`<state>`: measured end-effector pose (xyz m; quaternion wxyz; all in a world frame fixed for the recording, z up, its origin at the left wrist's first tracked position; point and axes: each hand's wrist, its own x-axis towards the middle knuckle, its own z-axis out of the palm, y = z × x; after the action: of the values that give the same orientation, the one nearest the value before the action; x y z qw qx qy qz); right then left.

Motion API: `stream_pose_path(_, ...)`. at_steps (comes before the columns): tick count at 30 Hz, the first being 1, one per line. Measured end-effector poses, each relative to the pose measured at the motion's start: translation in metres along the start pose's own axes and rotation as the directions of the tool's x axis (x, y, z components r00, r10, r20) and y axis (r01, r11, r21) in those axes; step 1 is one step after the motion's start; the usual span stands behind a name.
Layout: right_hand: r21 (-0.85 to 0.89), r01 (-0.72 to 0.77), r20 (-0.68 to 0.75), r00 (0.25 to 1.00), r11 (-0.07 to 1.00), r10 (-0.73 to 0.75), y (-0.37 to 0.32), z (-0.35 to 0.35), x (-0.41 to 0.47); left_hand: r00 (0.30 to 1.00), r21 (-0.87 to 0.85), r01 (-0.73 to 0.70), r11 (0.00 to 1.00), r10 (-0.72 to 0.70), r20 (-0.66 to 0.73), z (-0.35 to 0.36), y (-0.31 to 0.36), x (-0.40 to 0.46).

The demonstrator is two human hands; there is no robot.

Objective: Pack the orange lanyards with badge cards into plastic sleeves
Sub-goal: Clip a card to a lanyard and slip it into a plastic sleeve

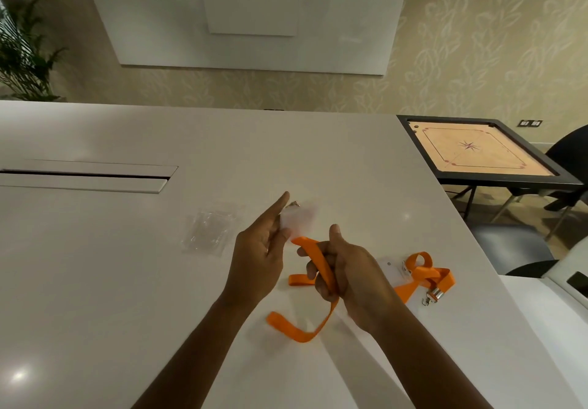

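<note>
Hands at centre over white table (95,281): left hand (259,262), forefinger straight, pinching blurred badge card (300,219); right hand (342,273) clenched round orange lanyard (313,300) — tail looping toward 6 o'clock. Second lanyard (426,273) at 3 o'clock, plastic sleeves (208,228) at 10 o'clock. No readable writing.

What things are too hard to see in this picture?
- Badge card in the left hand, head view: motion-blurred, print unreadable.
- Plastic sleeves: clear and overlapping, count unclear.
- Second lanyard's card: partly behind the right hand.
</note>
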<state>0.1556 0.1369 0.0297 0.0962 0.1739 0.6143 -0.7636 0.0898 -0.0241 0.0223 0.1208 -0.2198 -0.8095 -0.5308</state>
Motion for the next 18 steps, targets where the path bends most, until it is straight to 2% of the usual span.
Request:
stream_pose_path(5,0.039,-0.009,0.024,1.0,0.999,0.009,-0.007,-0.003,-0.001,0.98,0.059,-0.158,0.986,0.15,0.131,-0.001,-0.005,-0.006)
stream_pose_path(8,0.084,0.014,0.051,0.999,0.996,-0.018,-0.009,-0.004,-0.003,0.967,0.12,-0.197,0.973,0.173,0.185,0.001,-0.007,-0.008)
stream_pose_path(11,0.07,0.063,0.016,0.998,0.996,-0.064,-0.008,-0.004,-0.006,0.961,0.197,-0.21,0.958,0.165,0.224,0.002,-0.01,-0.01)
stream_pose_path(15,0.074,0.122,-0.031,0.992,0.99,-0.12,-0.002,-0.001,-0.009,0.965,0.139,-0.203,0.969,0.174,0.194,0.002,-0.012,-0.009)
stream_pose_path(18,0.082,0.142,-0.051,0.989,0.987,-0.138,0.002,0.0,-0.008,0.993,0.104,-0.086,0.991,0.077,0.088,0.004,-0.01,-0.009)
